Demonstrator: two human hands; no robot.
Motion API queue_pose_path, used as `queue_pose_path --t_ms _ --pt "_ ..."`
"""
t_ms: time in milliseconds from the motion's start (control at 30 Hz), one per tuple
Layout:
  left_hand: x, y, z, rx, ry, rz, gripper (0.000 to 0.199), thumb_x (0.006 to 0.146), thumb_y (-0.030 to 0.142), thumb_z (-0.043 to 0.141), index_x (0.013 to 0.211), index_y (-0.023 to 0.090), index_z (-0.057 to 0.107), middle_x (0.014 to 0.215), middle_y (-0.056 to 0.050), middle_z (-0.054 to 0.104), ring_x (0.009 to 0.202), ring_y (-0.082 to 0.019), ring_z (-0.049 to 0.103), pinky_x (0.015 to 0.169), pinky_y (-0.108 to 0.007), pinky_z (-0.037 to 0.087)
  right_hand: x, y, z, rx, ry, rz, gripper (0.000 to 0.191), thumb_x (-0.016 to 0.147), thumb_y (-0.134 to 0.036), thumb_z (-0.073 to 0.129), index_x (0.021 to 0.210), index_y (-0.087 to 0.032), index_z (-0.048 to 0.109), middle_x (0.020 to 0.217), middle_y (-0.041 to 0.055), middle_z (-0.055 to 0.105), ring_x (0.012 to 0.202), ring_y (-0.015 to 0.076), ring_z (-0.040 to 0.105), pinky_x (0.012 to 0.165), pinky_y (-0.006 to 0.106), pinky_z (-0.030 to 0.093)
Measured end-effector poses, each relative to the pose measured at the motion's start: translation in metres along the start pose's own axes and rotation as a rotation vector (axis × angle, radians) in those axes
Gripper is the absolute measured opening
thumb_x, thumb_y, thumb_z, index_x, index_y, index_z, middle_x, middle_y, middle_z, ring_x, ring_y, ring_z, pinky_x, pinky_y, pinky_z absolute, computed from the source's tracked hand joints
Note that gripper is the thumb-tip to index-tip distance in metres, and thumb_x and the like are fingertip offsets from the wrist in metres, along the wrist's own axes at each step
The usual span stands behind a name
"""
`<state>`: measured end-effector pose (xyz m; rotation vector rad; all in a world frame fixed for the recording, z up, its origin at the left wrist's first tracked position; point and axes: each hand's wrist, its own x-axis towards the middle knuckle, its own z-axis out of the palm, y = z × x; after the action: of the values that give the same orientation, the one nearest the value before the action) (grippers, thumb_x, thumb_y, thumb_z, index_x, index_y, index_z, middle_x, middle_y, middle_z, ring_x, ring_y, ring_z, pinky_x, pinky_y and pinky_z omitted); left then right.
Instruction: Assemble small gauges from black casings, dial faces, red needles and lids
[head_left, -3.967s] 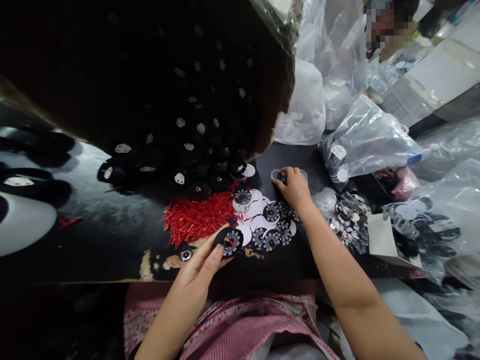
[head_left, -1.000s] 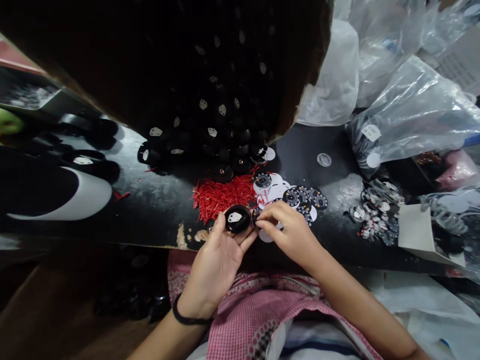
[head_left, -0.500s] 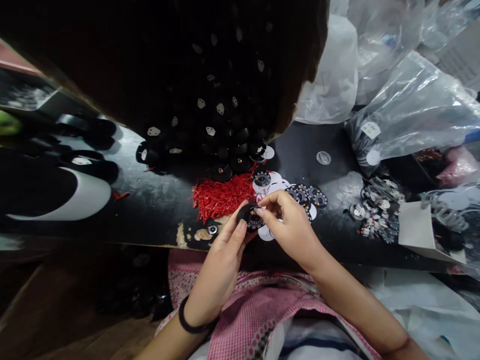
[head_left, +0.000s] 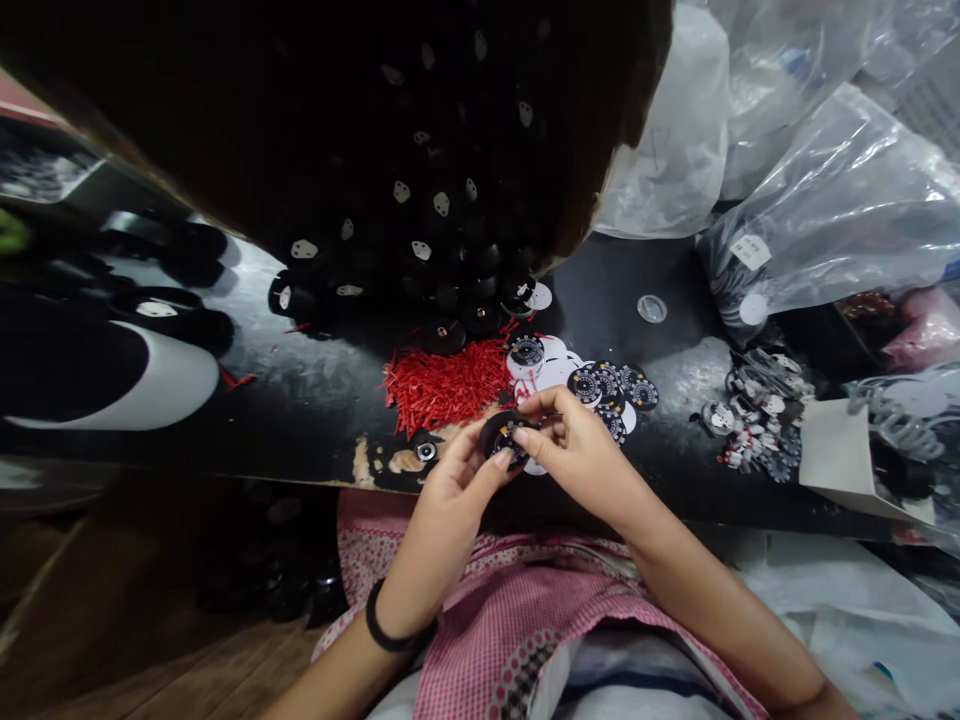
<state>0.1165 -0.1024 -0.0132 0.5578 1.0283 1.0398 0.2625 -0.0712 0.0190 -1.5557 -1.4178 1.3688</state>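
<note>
A round black gauge housing (head_left: 495, 432) with a printed dial face is between my two hands, just over the table's front edge. My left hand (head_left: 450, 490) grips its rim, thumb across the near side. From the right, my right hand (head_left: 576, 445) has thumb and forefinger closed at the dial's edge; its other fingers are curled. Whether it pinches the dial or only presses on it is hard to see. Beyond lies a heap of small red pointers (head_left: 446, 385). Printed black dial discs (head_left: 600, 385) and white discs (head_left: 553, 350) lie beside the heap, partly behind my right hand.
A large dark container (head_left: 337, 120) of black housings overhangs the back. A clear round cover (head_left: 652, 309) lies right of centre. Farther right are a pile of small metal parts (head_left: 765, 410), an open carton (head_left: 832, 455) and plastic bags (head_left: 862, 200). A white curved piece (head_left: 172, 385) lies left.
The gauge housing has tilted slightly in my hands, and my left thumb has moved down and right along its near edge. My right fingers stay at the dial. The view has shifted slightly.
</note>
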Motion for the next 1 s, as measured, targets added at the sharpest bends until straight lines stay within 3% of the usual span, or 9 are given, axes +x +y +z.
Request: queue_pose_path --t_ms 133,300,367,433,567,667,767,900,1000 --pt "-0.001 0.001 -0.003 0.165 0.055 0.037 0.027 0.081 0.030 0.072 0.108 0.027 0.072 0.117 -0.005 0.071 0.109 -0.025 0.067 0.094 -0.037 0.055 -0.007 0.000 -0.001 -0.049 -0.030 -0.029 0.018 0.086 -0.020 0.056 0.104 -0.020 0.057 0.099 0.0022 0.064 0.075 0.0116 0.059 0.070 0.027 0.050" --pt "-0.006 -0.001 -0.038 0.711 0.005 0.415 0.040 0.079 0.017 0.071 0.115 0.035 0.073 0.121 -0.002 0.072 0.115 -0.027 0.064 0.109 -0.040 0.041 -0.008 -0.003 -0.018 -0.170 -0.198 -0.178 0.024 0.087 -0.015 0.056 0.110 -0.020 0.061 0.106 0.0027 0.068 0.084 0.0132 0.062 0.080 0.029 0.049" --pt "-0.007 -0.001 -0.052 0.840 -0.042 0.531 0.042 0.080 0.015 0.069 0.115 0.037 0.073 0.121 -0.001 0.073 0.115 -0.027 0.063 0.110 -0.041 0.038 -0.004 -0.002 -0.022 -0.273 -0.149 -0.201 0.018 0.090 -0.017 0.055 0.106 -0.020 0.064 0.102 0.0032 0.069 0.086 0.0146 0.063 0.080 0.030 0.048" --pt "-0.009 0.002 -0.058 0.857 0.023 0.514 0.038 0.083 0.018 0.068 0.116 0.037 0.072 0.120 -0.001 0.072 0.113 -0.027 0.063 0.109 -0.042 0.039 0.003 0.000 -0.017 -0.480 -0.059 -0.202 0.015 0.091 -0.016 0.052 0.097 -0.019 0.066 0.097 0.0047 0.070 0.088 0.0171 0.064 0.080 0.031 0.046" --pt "-0.011 0.013 -0.046 0.425 0.284 0.234 0.028 0.084 0.033 0.070 0.112 0.033 0.068 0.111 0.001 0.072 0.108 -0.023 0.064 0.103 -0.038 0.045 0.019 0.003 0.007 -0.937 -0.041 -0.203 0.015 0.094 -0.020 0.051 0.094 -0.016 0.066 0.098 0.0106 0.071 0.093 0.0255 0.064 0.083 0.039 0.041" --pt "-0.010 0.016 -0.033 0.040 0.275 0.061 0.026 0.078 0.033 0.076 0.102 0.027 0.068 0.107 -0.001 0.073 0.103 -0.022 0.067 0.098 -0.037 0.050 0.029 0.003 0.019 -1.083 -0.020 -0.244 0.020 0.096 -0.026 0.050 0.096 -0.013 0.065 0.097 0.0143 0.070 0.091 0.0292 0.065 0.084 0.043 0.039" --pt "-0.006 0.015 -0.025 -0.184 0.204 -0.078 0.025 0.081 0.032 0.072 0.105 0.026 0.066 0.116 -0.004 0.073 0.108 -0.024 0.069 0.097 -0.041 0.053 0.031 0.000 0.019 -0.997 -0.045 -0.231 0.018 0.095 -0.026 0.053 0.088 -0.015 0.064 0.090 0.0109 0.071 0.085 0.0253 0.065 0.082 0.039 0.039" --pt "-0.001 0.012 -0.017 -0.362 0.051 -0.196 0.020 0.090 0.034 0.062 0.109 0.026 0.067 0.130 -0.004 0.068 0.117 -0.027 0.065 0.101 -0.047 0.052 0.023 -0.003 0.013 -0.658 -0.053 -0.190 0.010 0.090 -0.021 0.062 0.080 -0.019 0.062 0.082 0.0011 0.070 0.074 0.0155 0.062 0.076 0.030 0.038" --pt "0.000 0.011 -0.012 -0.343 0.051 -0.135 0.020 0.090 0.032 0.064 0.108 0.024 0.068 0.125 -0.005 0.070 0.117 -0.026 0.065 0.102 -0.045 0.051 0.015 -0.003 0.010 -0.595 -0.007 -0.268 0.008 0.091 -0.020 0.062 0.083 -0.019 0.063 0.085 0.0014 0.070 0.076 0.0153 0.060 0.078 0.030 0.038"
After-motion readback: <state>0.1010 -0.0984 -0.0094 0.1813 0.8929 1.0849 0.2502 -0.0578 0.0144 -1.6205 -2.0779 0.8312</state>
